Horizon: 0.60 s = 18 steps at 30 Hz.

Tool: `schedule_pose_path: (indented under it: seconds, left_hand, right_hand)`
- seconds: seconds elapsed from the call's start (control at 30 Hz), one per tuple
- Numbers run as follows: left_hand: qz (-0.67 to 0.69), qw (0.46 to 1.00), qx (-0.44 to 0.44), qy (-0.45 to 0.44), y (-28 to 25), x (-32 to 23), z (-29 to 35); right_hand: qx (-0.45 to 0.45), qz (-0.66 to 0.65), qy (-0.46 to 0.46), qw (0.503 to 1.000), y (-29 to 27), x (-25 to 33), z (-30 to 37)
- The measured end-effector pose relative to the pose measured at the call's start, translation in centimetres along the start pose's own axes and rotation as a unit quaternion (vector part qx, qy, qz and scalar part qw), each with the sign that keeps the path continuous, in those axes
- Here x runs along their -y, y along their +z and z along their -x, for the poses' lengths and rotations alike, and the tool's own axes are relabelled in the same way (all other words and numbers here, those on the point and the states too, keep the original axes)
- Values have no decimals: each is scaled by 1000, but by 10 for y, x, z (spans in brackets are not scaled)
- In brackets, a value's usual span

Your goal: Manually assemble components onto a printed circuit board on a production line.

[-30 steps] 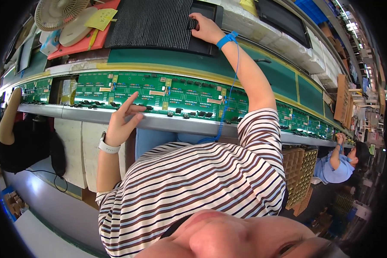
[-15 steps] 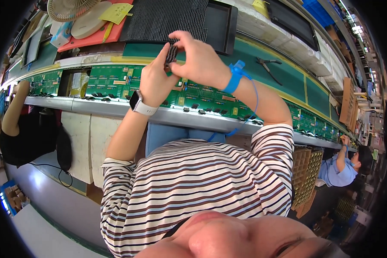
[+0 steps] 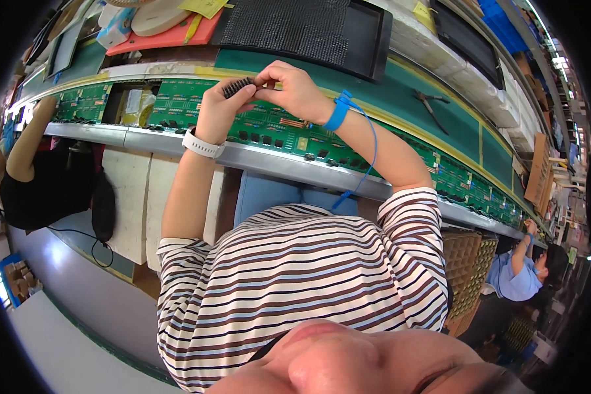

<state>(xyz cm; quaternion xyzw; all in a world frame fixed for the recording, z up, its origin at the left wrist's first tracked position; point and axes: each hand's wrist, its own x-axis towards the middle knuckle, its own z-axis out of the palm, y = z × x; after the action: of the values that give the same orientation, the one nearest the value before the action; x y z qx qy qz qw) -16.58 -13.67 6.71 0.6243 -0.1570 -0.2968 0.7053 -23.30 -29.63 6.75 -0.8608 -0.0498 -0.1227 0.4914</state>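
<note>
My left hand [image 3: 220, 108] is closed around a short stack of small black ribbed parts [image 3: 238, 87], which slants up to the right between thumb and fingers. At the right end of that stack, my right hand [image 3: 294, 93] is closed in a pinch, its fingertips touching or nearly touching the stack. Whatever lies between the right fingertips is hidden. Both hands hover over a row of green circuit boards [image 3: 262, 119] that bear small components, with several black parts [image 3: 261, 139] along their near edge. A blue wrist strap [image 3: 337, 117] with a cord circles my right wrist.
Behind the boards lies a black tray [image 3: 378, 43] with rows of black parts [image 3: 282, 29]. Pliers [image 3: 431, 108] rest on the green mat at the right. A metal rail [image 3: 269, 157] runs along the near edge. Other people [image 3: 517, 272] work at both ends.
Both hands have shifted a little to the left. The black stack has turned from nearly upright to a flatter slant, and my right fingers have closed into a pinch at its end.
</note>
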Motion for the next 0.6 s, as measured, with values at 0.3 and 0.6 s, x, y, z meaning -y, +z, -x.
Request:
schedule_pose_path:
  seconds: [0.3, 0.6]
  left_hand:
    - [-226, 963, -18, 148, -36, 22, -3]
    - [-542, 803, -122, 215, -86, 34, -3]
  right_hand:
    - [17, -386, 277, 880, -2, -30, -11]
    - [111, -237, 300, 917, -33, -55, -25]
